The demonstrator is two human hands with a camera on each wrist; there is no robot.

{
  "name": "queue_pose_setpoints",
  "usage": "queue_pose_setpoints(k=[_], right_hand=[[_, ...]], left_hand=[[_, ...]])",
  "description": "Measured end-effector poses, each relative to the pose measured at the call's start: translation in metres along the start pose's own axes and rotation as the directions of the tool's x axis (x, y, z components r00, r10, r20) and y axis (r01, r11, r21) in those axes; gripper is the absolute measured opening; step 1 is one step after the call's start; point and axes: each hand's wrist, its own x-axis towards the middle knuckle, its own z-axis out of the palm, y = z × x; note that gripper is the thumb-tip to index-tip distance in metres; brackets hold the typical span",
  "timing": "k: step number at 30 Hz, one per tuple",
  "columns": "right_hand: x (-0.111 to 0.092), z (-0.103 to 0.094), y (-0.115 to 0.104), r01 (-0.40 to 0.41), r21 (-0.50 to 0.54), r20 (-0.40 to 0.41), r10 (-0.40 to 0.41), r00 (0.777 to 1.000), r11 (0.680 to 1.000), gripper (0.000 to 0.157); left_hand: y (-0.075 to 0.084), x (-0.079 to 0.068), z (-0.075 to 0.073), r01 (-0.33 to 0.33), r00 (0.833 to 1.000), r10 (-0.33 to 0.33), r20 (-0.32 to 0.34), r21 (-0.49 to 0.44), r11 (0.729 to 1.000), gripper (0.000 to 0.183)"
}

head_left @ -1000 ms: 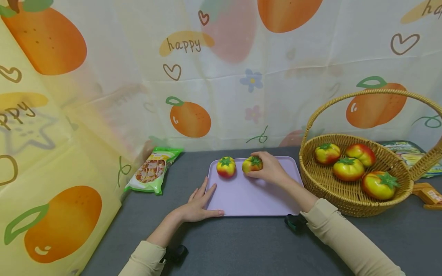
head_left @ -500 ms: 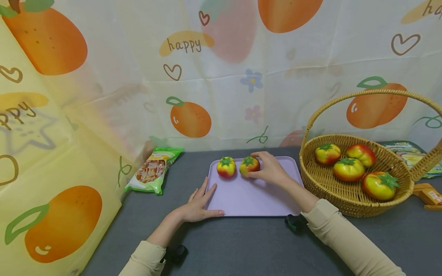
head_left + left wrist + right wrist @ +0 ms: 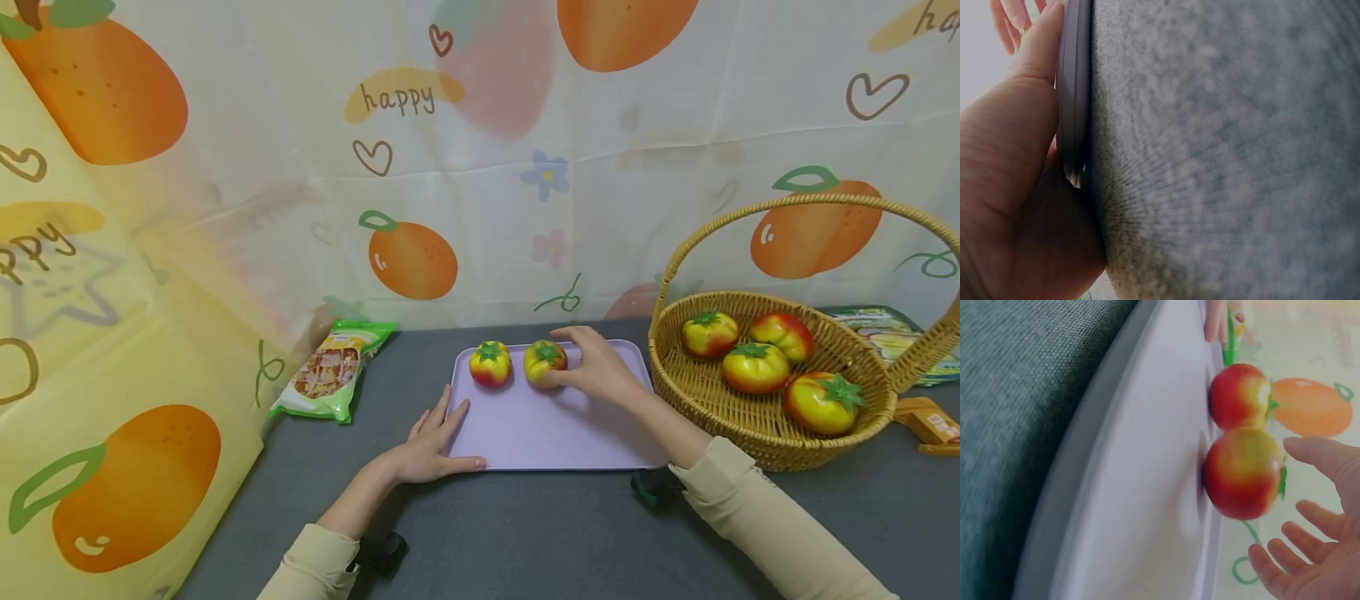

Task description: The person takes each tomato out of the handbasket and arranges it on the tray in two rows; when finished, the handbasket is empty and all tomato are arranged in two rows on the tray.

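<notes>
Two red-and-yellow, tomato-like fruits with green leafy tops stand side by side near the back of a lilac tray (image 3: 555,437): a left fruit (image 3: 491,368) and a right fruit (image 3: 540,365). My right hand (image 3: 596,365) is just right of the right fruit. In the right wrist view, its fingers are spread and loosely bent, apart from that fruit (image 3: 1244,475). My left hand (image 3: 429,446) rests at the tray's left front corner, fingers straight along the side, thumb on the front rim. The left wrist view shows this thumb (image 3: 1035,56) against the tray rim (image 3: 1074,81).
A wicker basket (image 3: 738,446) with a tall handle stands right of the tray, several similar fruits inside. A green-and-white snack bag (image 3: 330,375) lies at left. Behind the basket is a flat colourful package (image 3: 873,321); an orange-brown object (image 3: 930,425) lies at far right.
My right hand has shifted the right fruit slightly left, then let go of it and drawn back to the right, fingers opening. My left hand has stayed at the tray corner.
</notes>
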Motion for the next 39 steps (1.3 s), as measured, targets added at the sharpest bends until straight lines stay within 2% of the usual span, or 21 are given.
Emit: queue_pose_setpoints(k=[9,19,32,39], right_hand=[[-0.011,-0.018,-0.002,0.016,0.017,-0.005,-0.016,1.0,1.0,0.061],[-0.029,-0.042,-0.001,0.058,-0.009,-0.052,-0.059,0.997,0.998,0.059],[-0.05,-0.07,0.007,0.045,-0.064,-0.114,-0.052,0.992,0.997,0.056],[-0.063,-0.088,0.015,-0.011,-0.062,-0.134,0.002,0.991,0.998,0.056]], left_hand=[[0.0,0.0,0.0,0.006,1.0,-0.005,0.006,-0.006,1.0,0.102],[0.001,0.001,0.0,0.0,1.0,0.0,0.005,-0.014,1.0,0.101],[-0.001,0.001,0.0,0.002,1.0,-0.002,0.012,-0.02,1.0,0.101],[-0.001,0.001,0.0,-0.008,1.0,0.009,0.008,-0.02,1.0,0.101]])
